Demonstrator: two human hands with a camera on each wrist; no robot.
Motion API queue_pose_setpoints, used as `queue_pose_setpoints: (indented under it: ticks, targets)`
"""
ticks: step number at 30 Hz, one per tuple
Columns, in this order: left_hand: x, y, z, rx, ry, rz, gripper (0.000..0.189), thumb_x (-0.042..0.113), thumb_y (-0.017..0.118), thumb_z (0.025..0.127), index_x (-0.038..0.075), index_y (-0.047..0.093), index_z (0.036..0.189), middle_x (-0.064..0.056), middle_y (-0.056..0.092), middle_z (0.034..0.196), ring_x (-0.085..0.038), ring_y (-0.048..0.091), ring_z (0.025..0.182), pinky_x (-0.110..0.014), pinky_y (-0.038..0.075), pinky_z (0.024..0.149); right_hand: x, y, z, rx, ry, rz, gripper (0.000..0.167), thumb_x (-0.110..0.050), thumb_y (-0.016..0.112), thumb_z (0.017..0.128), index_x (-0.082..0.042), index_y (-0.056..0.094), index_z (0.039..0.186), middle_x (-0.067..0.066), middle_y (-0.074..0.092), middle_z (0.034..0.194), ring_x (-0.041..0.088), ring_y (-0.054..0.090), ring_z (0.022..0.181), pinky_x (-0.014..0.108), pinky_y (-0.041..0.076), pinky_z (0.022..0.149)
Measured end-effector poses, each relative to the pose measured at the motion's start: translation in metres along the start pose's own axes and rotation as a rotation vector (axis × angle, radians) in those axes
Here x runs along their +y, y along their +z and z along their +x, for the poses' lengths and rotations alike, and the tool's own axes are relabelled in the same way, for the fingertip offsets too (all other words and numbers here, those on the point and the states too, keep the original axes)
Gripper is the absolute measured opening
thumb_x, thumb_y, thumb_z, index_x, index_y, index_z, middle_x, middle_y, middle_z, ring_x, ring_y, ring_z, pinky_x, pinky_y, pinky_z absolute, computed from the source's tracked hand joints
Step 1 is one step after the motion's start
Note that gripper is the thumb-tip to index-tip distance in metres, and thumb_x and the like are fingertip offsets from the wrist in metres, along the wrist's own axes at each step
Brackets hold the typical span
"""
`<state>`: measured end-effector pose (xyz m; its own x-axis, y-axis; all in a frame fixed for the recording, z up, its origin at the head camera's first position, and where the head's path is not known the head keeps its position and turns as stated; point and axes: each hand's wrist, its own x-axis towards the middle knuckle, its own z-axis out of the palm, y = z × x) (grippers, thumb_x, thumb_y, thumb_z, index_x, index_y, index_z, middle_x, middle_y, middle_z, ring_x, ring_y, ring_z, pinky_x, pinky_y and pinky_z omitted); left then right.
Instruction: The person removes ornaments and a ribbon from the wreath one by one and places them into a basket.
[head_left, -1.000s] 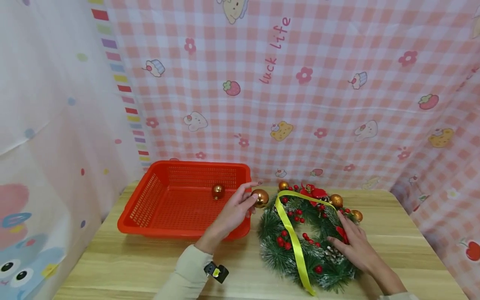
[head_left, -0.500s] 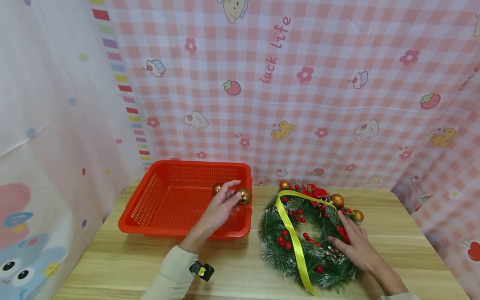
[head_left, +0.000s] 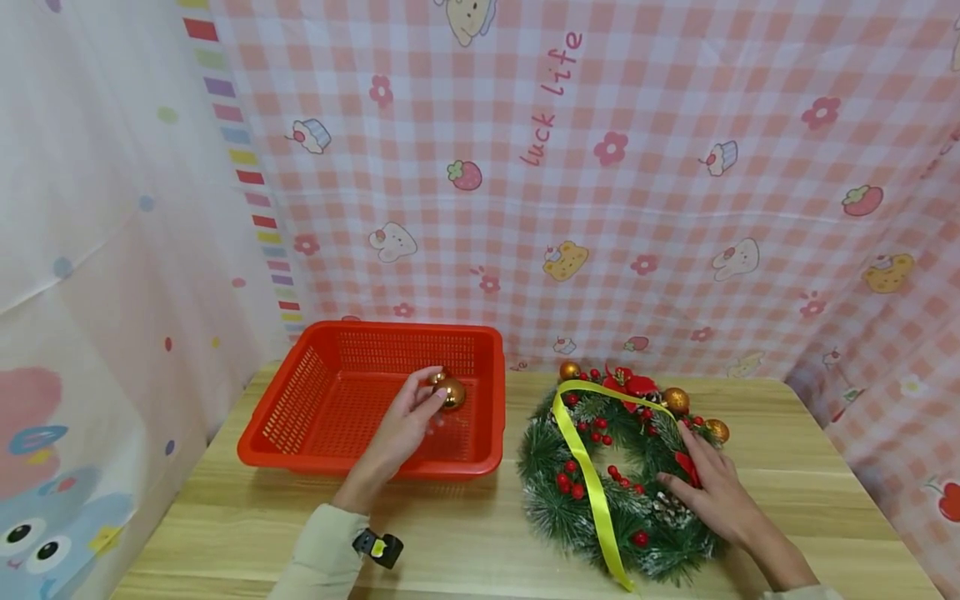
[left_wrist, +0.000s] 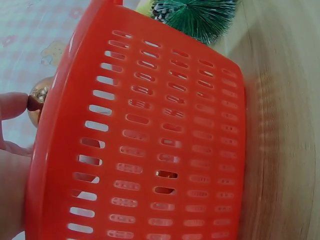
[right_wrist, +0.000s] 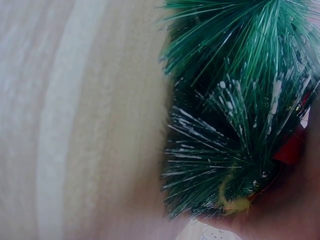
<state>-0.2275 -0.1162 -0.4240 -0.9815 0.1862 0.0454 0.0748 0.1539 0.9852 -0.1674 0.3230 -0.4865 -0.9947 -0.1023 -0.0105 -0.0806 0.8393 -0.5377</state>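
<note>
My left hand (head_left: 405,421) pinches a shiny gold Christmas ball (head_left: 452,393) by its cap, over the inside of the red basket (head_left: 251,450). Behind it, partly hidden, a second gold ball (head_left: 438,377) sits in the basket. In the left wrist view, the held ball (left_wrist: 37,102) shows beyond the basket's rim (left_wrist: 55,110). On the right lies a green Christmas wreath (head_left: 551,500) with red berries, pine cones and gold balls. My right hand (head_left: 716,492) holds its right side, thumb toward the hole. Needles (right_wrist: 225,125) fill much of the right wrist view.
A yellow ribbon (head_left: 592,492) loops across the wreath. Basket and wreath share a wooden table (head_left: 450,533), with a narrow gap between them. A pink checked cloth (head_left: 510,217) hangs right behind the table, and a white printed cloth (head_left: 150,292) hangs at the left.
My left hand has carried the gold ball left, from the gap beside the wreath, across the basket's right rim to near the other ball. The right hand stays on the wreath.
</note>
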Motion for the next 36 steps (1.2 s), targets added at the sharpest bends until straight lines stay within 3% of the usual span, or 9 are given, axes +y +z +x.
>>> queue_pose_setpoints:
  ticks: [8, 19, 26, 32, 36]
  targets:
    - [-0.0055, -0.0008, 0.0019, 0.009, 0.008, -0.024, 0.038, 0.025, 0.052, 0.104, 0.024, 0.045, 0.141, -0.013, 0.060, 0.113, -0.035, 0.057, 0.087, -0.038, 0.047, 0.076, 0.0006, 0.0003, 0.0004, -0.010, 0.005, 0.013, 0.095, -0.049, 0.059, 0.095, -0.015, -0.001, 0.160, 0.038, 0.012, 0.155, 0.066, 0.012, 0.135, 0.084, 0.021, 0.091]
    - [-0.0057, 0.0009, 0.0030, 0.008, -0.008, -0.015, 0.039, 0.024, 0.053, 0.103, 0.025, 0.044, 0.142, -0.010, 0.059, 0.113, -0.032, 0.056, 0.086, -0.038, 0.048, 0.076, -0.0012, -0.0004, 0.0000, -0.004, 0.004, 0.012, 0.095, -0.049, 0.059, 0.095, -0.015, 0.000, 0.160, 0.038, 0.012, 0.156, 0.065, 0.012, 0.135, 0.084, 0.021, 0.091]
    - [-0.0052, 0.0020, 0.0024, 0.007, -0.018, 0.003, 0.041, 0.026, 0.054, 0.103, 0.027, 0.043, 0.142, -0.009, 0.058, 0.115, -0.040, 0.056, 0.092, -0.042, 0.048, 0.079, -0.0018, -0.0008, -0.0005, -0.014, 0.010, 0.021, 0.095, -0.049, 0.059, 0.095, -0.016, -0.002, 0.160, 0.038, 0.011, 0.156, 0.065, 0.011, 0.135, 0.083, 0.021, 0.090]
    - [-0.0054, 0.0021, 0.0032, 0.008, -0.025, 0.023, 0.044, 0.026, 0.054, 0.103, 0.024, 0.042, 0.145, -0.009, 0.059, 0.119, -0.029, 0.057, 0.086, -0.040, 0.049, 0.077, -0.0012, -0.0009, -0.0003, -0.016, 0.014, 0.020, 0.095, -0.049, 0.059, 0.095, -0.016, -0.002, 0.160, 0.038, 0.011, 0.156, 0.065, 0.011, 0.135, 0.083, 0.022, 0.090]
    - [-0.0064, 0.0019, 0.0041, 0.003, -0.019, 0.024, 0.048, 0.025, 0.055, 0.102, 0.025, 0.039, 0.147, -0.009, 0.058, 0.129, -0.032, 0.059, 0.086, -0.039, 0.049, 0.076, -0.0006, -0.0005, 0.0001, -0.016, 0.015, 0.016, 0.095, -0.050, 0.059, 0.095, -0.017, -0.002, 0.160, 0.038, 0.012, 0.156, 0.065, 0.011, 0.135, 0.083, 0.023, 0.091]
